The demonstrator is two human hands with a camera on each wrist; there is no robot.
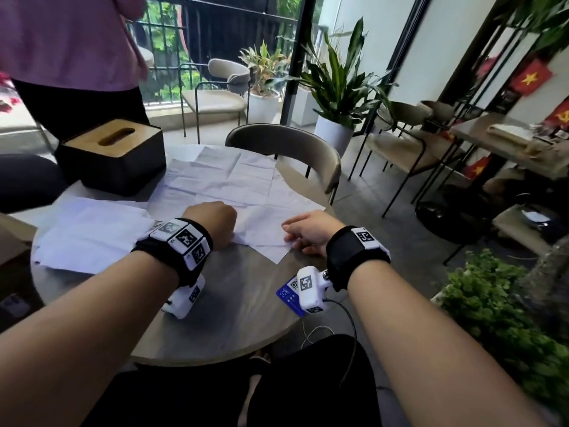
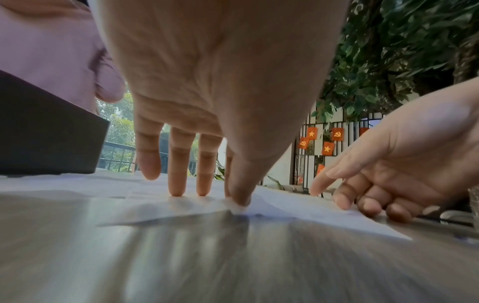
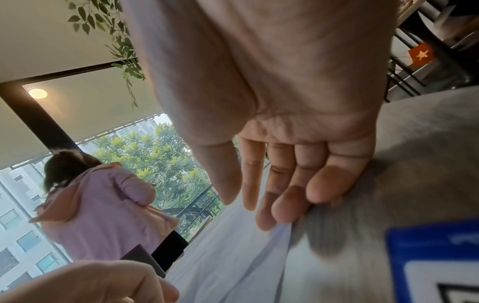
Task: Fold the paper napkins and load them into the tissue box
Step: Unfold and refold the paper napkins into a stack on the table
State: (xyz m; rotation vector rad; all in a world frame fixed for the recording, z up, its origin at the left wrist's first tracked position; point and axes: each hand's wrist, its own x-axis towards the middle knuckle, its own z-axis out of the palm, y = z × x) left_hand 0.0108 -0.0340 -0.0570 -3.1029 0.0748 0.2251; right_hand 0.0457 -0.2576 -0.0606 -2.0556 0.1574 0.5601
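White creased napkins (image 1: 234, 183) lie unfolded beside the closed black wood-lidded tissue box (image 1: 114, 155).

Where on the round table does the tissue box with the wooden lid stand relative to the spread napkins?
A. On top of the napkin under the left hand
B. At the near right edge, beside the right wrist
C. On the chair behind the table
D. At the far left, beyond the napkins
D: in the head view the tissue box stands at the table's far left, beyond the napkins and both hands.
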